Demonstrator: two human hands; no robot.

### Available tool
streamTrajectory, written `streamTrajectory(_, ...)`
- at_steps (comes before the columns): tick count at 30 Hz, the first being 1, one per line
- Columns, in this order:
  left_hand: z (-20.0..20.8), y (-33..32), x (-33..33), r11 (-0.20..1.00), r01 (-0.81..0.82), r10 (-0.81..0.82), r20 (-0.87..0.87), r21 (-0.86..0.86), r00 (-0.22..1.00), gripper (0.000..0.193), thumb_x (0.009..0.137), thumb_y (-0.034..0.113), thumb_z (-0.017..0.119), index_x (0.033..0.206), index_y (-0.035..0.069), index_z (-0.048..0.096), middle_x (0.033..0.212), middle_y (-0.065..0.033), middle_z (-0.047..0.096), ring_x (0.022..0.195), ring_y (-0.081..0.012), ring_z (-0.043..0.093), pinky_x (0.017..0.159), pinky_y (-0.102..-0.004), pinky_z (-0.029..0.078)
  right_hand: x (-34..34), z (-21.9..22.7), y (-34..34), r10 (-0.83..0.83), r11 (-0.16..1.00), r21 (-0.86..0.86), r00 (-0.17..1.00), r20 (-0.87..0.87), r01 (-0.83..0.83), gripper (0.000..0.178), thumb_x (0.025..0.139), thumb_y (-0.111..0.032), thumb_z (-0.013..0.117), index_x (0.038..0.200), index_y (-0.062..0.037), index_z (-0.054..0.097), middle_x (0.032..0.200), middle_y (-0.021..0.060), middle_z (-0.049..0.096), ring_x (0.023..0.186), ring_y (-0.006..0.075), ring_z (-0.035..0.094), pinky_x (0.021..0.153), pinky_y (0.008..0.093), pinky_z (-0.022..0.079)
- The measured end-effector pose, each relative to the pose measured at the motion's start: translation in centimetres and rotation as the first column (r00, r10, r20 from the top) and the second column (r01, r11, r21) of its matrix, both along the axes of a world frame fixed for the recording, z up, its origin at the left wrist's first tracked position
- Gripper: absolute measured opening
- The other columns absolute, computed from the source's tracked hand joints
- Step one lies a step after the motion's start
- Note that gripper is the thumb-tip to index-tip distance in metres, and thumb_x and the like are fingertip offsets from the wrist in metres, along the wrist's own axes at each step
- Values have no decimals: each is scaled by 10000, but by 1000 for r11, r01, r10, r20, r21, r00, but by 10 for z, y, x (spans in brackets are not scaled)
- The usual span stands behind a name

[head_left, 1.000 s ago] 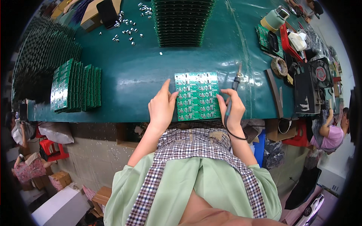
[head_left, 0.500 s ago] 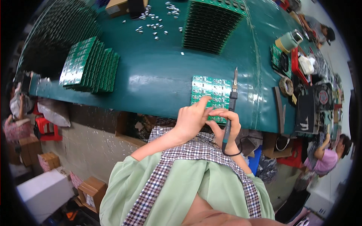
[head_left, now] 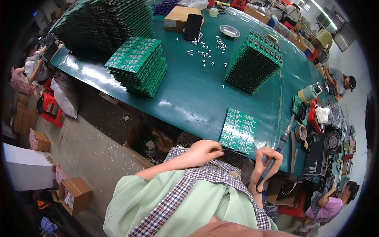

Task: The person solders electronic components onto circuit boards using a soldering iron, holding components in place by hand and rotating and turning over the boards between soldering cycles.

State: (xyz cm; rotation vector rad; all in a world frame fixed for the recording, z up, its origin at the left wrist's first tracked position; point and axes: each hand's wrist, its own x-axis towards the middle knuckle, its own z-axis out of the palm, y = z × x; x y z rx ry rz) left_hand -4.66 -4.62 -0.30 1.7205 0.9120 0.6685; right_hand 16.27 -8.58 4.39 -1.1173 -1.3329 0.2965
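A green circuit board panel lies flat at the table's near edge, just beyond my hands. My right hand is closed around a soldering iron, its metal tip pointing up and away, past the panel's right side. Thumb and fingertips of my left hand are pinched together in front of the panel's near left corner. A thin, pale strand like solder wire stretches between the left fingertips and the right ones, along the panel's near edge.
Board stacks stand left, with a taller stack beyond the panel. Small metal parts lie scattered near a phone, a cardboard box and a metal dish. At right are a flask and tape roll. Other people sit nearby.
My hands have moved off the panel and apart, the thin strand now showing between them. The soldering iron now leans further right. The view has shifted, showing more of the table's far side.
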Motion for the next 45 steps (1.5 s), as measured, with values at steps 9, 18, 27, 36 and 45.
streamTrajectory(9, -181, -27, -109, 815, -515, 575, -263, 264, 775, 193, 820, 158, 593, 825, -31, 635, 802, -216, 616, 766, -382, 586, 691, -422, 452, 20, 48, 3, -63, 975, 216, 998, 5, 60, 367, 699, 128, 703, 881, -41, 433, 772, 113, 623, 746, 194, 617, 730, 311, 496)
streamTrajectory(18, -294, -31, -193, 205, -963, 973, -66, -177, 220, 396, 941, 346, 474, 1053, -18, 586, 971, -192, 640, 818, -331, 633, 676, -414, 504, 76, 111, -56, -235, 827, 503, 967, -99, 253, 380, 786, 100, 649, 987, -70, 375, 798, 111, 605, 782, 182, 573, 755, 304, 465)
streamTrajectory(27, -204, -30, -265, 118, -956, 945, 325, -269, 25, 612, 975, 535, 325, 886, -31, 542, 873, -147, 618, 800, -257, 633, 771, -355, 496, 93, 91, -56, -303, 850, 395, 937, -173, 348, 337, 788, 74, 670, 989, -63, 436, 789, 69, 593, 762, 125, 586, 725, 245, 470)
streamTrajectory(36, -2, -57, -291, -157, -948, 810, 586, 277, 37, 502, 1005, 424, 329, 790, 19, 532, 720, -105, 583, 692, -209, 554, 650, -323, 467, 109, 76, -35, -286, 879, 355, 948, -140, 318, 341, 768, 98, 673, 978, -47, 446, 806, 80, 592, 737, 138, 612, 703, 253, 494)
streamTrajectory(45, -10, -114, -355, -652, -495, 744, 612, 575, -269, 359, 1016, 215, 311, 760, 35, 486, 643, -103, 465, 602, -267, 449, 591, -385, 388, 99, 60, -37, -344, 890, 258, 925, -161, 376, 299, 747, 96, 674, 929, -40, 480, 750, 62, 611, 648, 97, 603, 572, 211, 467)
